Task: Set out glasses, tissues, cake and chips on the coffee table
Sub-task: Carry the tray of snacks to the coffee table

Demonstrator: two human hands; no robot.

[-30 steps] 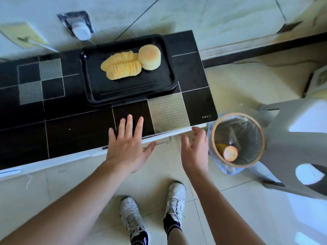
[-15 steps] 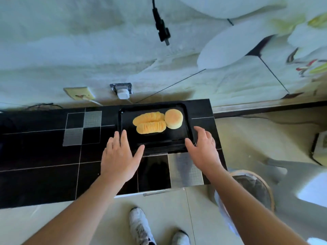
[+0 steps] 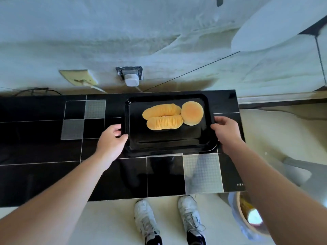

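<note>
A black tray (image 3: 169, 144) sits on the black tiled table (image 3: 44, 131) near the wall. On the tray lie two rows of stacked chips (image 3: 163, 116) and, to their right, a round golden cake (image 3: 192, 113). My left hand (image 3: 112, 140) grips the tray's left rim, thumb over the edge. My right hand (image 3: 225, 129) grips the right rim the same way. No glasses or tissues are in view.
A wall socket with a white plug (image 3: 131, 77) and a yellowish wall plate (image 3: 78, 77) sit just behind the table. A bin (image 3: 247, 218) with rubbish stands on the floor at the lower right, beside a grey plastic chair (image 3: 299, 172). My shoes (image 3: 168, 221) stand at the table's front edge.
Both hands moved forward from above the table's front to the tray's two sides and closed on its rims. The view tilted up toward the wall.
</note>
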